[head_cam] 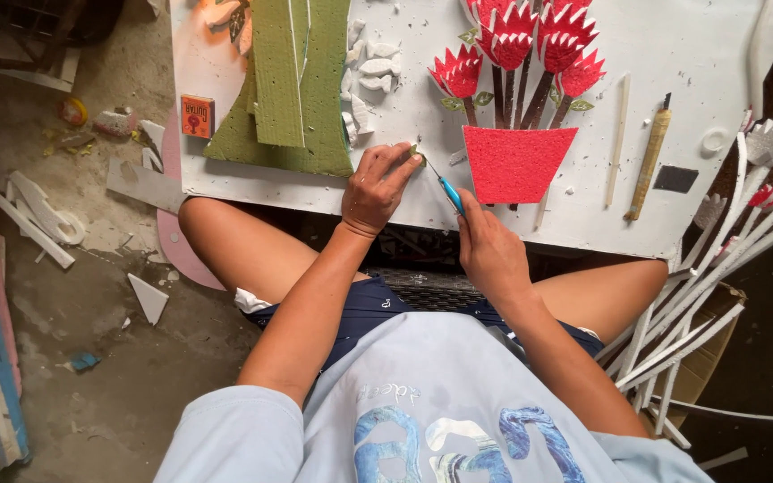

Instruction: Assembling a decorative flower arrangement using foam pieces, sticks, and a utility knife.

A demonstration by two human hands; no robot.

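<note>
Here, item by item, what lies on and about the white foam board [673, 54] across the person's knees.

Left hand [376, 190]: fingers pinched on a small green leaf-shaped foam piece [416, 153], held at the board's near edge, just right of the green foam panel [290, 80].

Right hand [487, 243]: closed around a blue-handled craft knife [449, 193]; its thin blade points up and left toward the green piece, the tip right at it (whether it touches cannot be told).

Red foam pot [513, 162]: trapezoid, rough-surfaced, on the board just right of the knife. Above it, red foam flowers [530, 40] with jagged petals on dark stems, small green leaves at their bases.

White foam scraps [369, 67]: a cluster between the green panel and the flowers.

Small orange-red box [197, 115]: square, printed face up, at the board's left edge, touching the green panel's lower corner region.

Wrapped-handle tool [649, 161] and a thin white stick [617, 139]: lying upright-wise, right of the pot, apart from each other.

Black rectangular patch [675, 178]: beside the tool.

White foam strips [709, 286]: a bundle leaning off the board's right side.

Floor at left: white offcuts, among them a triangle [148, 297].
</note>
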